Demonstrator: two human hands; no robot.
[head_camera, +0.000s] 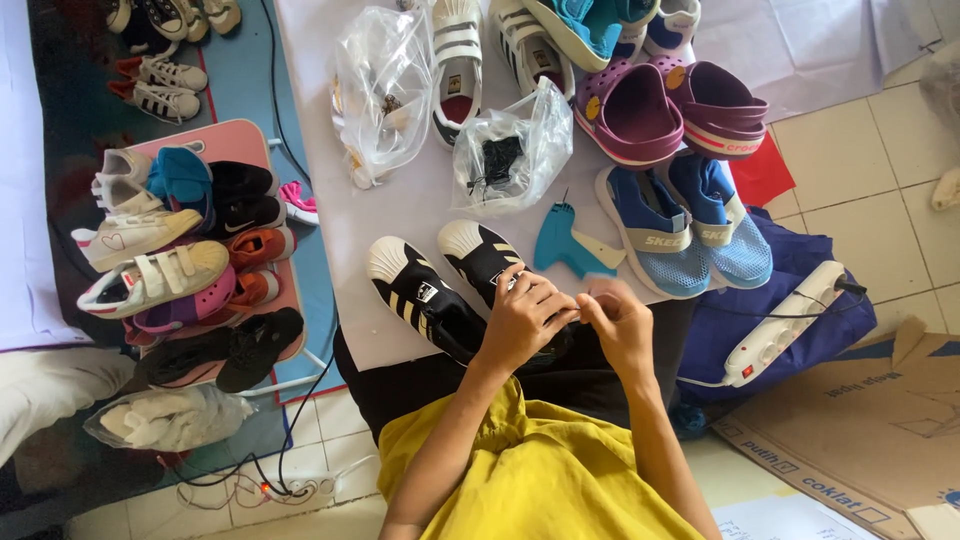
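Hands (570, 320) meeting, perhaps hiding black sneaker (490, 262) laces

Black sneakers (440, 285) w/ gold stripes & white toes, teal tagging gun (562, 240), purple clogs (668, 108).

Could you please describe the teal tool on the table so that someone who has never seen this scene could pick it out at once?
Start at the white table and find the two hands, left and right, at its near edge. Just beyond them, between the black striped shoe and the blue mesh shoes, lies the teal tool. It is pistol-shaped, the only thing there that is neither shoe nor bag.
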